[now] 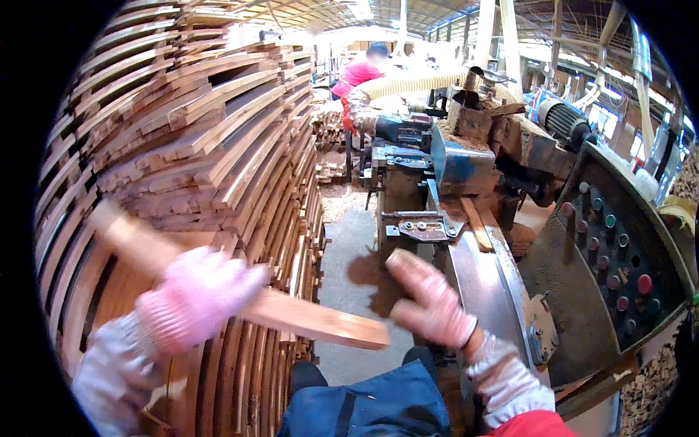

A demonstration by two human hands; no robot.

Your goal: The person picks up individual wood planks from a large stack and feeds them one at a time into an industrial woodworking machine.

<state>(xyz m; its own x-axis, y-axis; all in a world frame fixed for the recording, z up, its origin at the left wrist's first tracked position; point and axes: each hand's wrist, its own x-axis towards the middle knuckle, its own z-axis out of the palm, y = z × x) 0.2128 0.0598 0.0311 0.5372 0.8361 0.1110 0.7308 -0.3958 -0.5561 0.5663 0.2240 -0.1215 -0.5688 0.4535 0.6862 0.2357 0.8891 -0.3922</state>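
On my left a tall stack of sawn boards (240,138) rises in layer upon layer, the ends uneven. To my right stands a woodworking machine (462,164) with a blue housing, sawdust heaped on its upper parts. Between the two runs a strip of grey floor (353,233). Beyond, near the far end of the machine, I see a co-worker (358,76) in a red top. The machine's dark, slanted control panel (593,244) faces me on the right, and its metal feed bed (480,284) runs away from me beside it. A ribbed, cream-coloured hose (415,85) bends across behind the housing. My blue apron (371,404) shows at the bottom.

The wooden plank (313,317) slants in front of me, its far end blurred before the stack and its near end over the floor. A finned motor (564,116) sits above the panel. My gloved left hand (200,295) is clamped on the plank's middle. My gloved right hand (433,302) holds nothing, thumb and fingers apart, close to the feed bed's left edge; I cannot tell whether it touches. A short wooden strip (477,224) lies on the bed, near the housing. Smallest is a red push button (644,284) on the panel.
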